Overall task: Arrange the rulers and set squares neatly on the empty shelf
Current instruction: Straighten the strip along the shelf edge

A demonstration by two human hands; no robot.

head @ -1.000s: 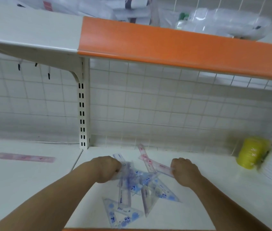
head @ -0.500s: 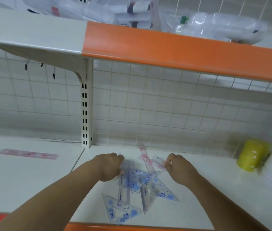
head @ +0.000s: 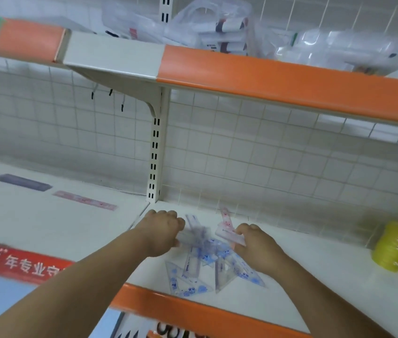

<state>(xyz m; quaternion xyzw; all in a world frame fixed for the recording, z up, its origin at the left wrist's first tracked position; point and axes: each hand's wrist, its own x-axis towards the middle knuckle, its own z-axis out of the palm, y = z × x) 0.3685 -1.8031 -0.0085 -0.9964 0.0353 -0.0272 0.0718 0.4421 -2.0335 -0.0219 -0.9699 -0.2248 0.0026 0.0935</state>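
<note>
**shelfnoob:** So how far along is this? Looks barely started to me.

**gridwall_guy:** Pretty much. The clear plastic set squares with blue print (head: 220,267) lie in a crossed-over heap on the white shelf board (head: 315,276), near its orange front edge. Nothing's lined up yet.

**shelfnoob:** What are the hands doing?

**gridwall_guy:** Left hand (head: 162,231) is curled closed on the end of a clear ruler (head: 194,234) at the top of the heap, though that part's blurry. Right hand (head: 254,243) has its grip pinched on a pink-printed ruler (head: 227,234), lifted a bit off the pile.

**shelfnoob:** And that pink strip off to the left?

**gridwall_guy:** Another pink ruler (head: 84,200) lying flat on the next bay, well apart from the heap. My guess is the sorting has only begun: nearly everything's left to separate and straighten.
</note>
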